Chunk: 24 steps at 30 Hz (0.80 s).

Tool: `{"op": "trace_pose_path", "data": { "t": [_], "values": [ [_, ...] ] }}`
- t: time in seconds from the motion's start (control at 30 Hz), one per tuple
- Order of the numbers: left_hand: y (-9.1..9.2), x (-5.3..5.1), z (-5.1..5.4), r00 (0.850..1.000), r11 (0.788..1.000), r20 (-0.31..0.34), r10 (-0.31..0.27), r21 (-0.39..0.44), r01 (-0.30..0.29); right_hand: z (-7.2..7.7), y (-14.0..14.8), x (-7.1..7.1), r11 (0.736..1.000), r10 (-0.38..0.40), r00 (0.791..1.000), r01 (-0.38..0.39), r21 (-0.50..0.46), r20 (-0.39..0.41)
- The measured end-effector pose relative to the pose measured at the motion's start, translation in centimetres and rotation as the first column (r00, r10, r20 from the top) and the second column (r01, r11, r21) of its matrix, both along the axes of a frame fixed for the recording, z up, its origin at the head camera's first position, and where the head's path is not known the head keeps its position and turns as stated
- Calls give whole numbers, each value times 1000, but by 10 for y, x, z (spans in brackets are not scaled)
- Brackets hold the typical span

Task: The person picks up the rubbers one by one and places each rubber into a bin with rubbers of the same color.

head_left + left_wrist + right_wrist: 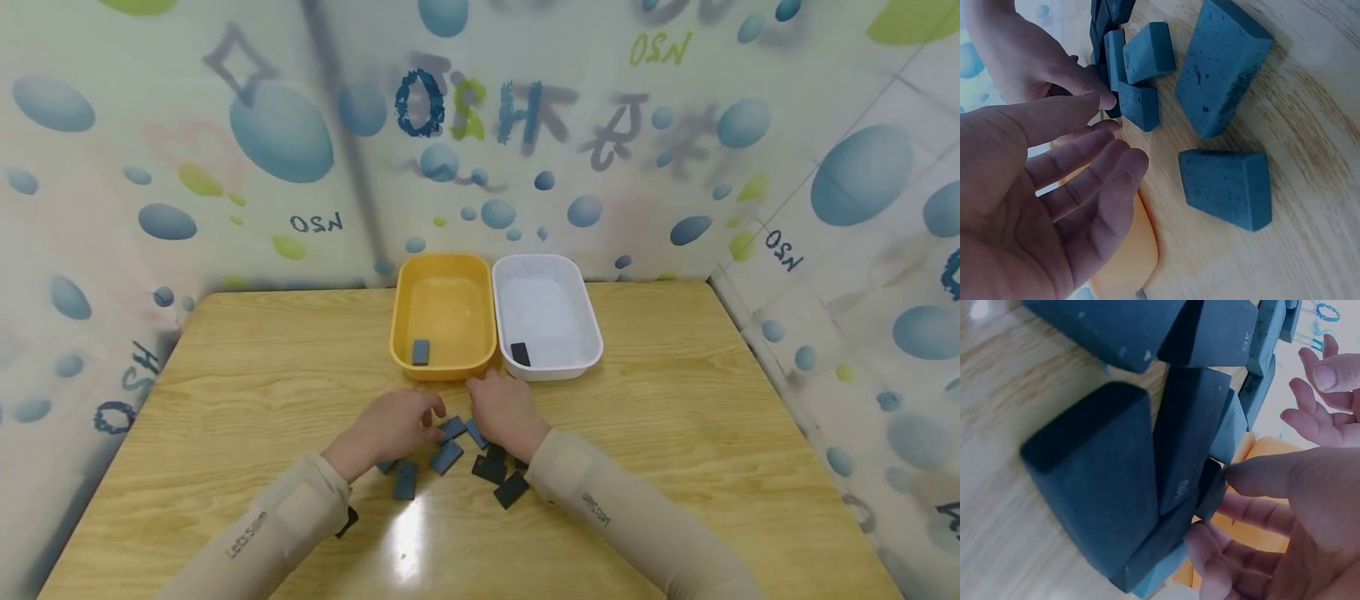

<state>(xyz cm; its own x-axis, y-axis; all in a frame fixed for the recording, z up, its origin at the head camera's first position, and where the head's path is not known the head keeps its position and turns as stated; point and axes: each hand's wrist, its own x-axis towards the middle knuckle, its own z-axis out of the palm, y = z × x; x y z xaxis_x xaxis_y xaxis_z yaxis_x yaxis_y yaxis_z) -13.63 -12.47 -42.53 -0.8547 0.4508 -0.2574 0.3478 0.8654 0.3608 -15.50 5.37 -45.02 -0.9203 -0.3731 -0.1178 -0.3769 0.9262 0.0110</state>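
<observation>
The left hand [392, 425], its fingers loosely bent and holding nothing, is beside blue-grey blocks [406, 481] scattered on the table [285, 358]. Beyond them stands a yellow tray [450, 308] with one blue-grey block [421, 352] inside. Farther right, black blocks [489, 469] lie near the right hand [508, 410], which pinches a dark block [1211, 489], and a white tray [543, 312] contains one black block [520, 354].

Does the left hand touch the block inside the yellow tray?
Apart: the head view shows bare table and the yellow tray wall between the left hand and the block.
</observation>
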Motion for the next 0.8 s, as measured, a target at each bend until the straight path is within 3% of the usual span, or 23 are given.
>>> {"op": "trace_pose_path", "data": {
  "t": [0.3, 0.8],
  "values": [
    [0, -2, -3, 1000, 1000, 10, 8, 1, -8, 0, -4, -3, 998, -55, 998, 55, 10, 24],
    [0, -1, -2, 1000, 1000, 11, 6, 13, -6, -4, -2, -5, 999, -6, 1000, 5, -39, -17]
  ]
}}
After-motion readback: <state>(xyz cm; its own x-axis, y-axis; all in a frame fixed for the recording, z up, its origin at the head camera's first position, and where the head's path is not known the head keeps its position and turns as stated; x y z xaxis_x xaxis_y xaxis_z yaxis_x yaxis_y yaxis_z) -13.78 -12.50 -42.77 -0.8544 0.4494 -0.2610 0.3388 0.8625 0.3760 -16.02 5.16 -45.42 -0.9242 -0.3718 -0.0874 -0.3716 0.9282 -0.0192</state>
